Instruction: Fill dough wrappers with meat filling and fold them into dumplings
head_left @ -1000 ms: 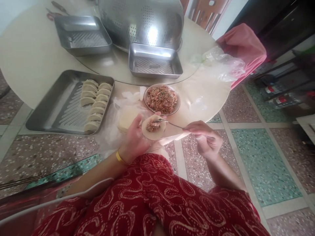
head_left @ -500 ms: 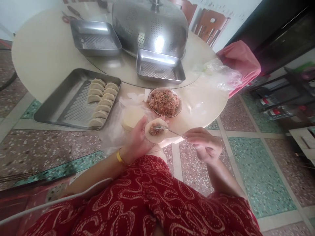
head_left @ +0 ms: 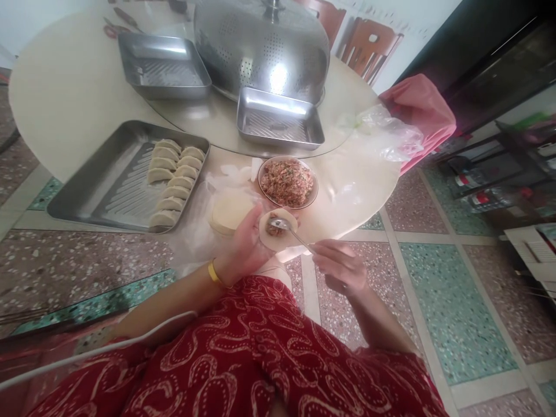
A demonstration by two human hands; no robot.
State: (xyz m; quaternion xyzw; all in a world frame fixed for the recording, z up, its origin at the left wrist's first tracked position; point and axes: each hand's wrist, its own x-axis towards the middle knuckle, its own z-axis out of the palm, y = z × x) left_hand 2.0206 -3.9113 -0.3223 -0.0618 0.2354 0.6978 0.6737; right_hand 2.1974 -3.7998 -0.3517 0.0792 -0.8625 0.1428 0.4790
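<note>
A round dumpling wrapper point(head_left: 287, 236) rests across the fingers of my left hand point(head_left: 247, 243), thumb along its edge. Meat filling sits in the wrapper's middle, partly covered by the bowl of a metal spoon point(head_left: 297, 233). My right hand point(head_left: 341, 263) grips that spoon by its handle. Just beyond the wrapper stands a bowl point(head_left: 259, 184) heaped with minced filling point(head_left: 287, 180). Left of it, a stack of wrappers point(head_left: 230, 212) lies on a plastic sheet. Folded dumplings point(head_left: 170, 191) line the right side of a large metal tray point(head_left: 93, 179) in two rows.
Two smaller metal trays point(head_left: 167, 87) point(head_left: 278, 139) stand farther back, beside a big perforated metal dome lid point(head_left: 260, 52). A clear plastic bag point(head_left: 391, 133) lies at the table's right edge near a pink cloth-like cover point(head_left: 423, 116). Scissors point(head_left: 112, 29) are at the far left.
My right hand has moved left and slightly down, tilting the spoon so its rounded back shows over the filling. The left hand still holds the wrapper in about the same place.
</note>
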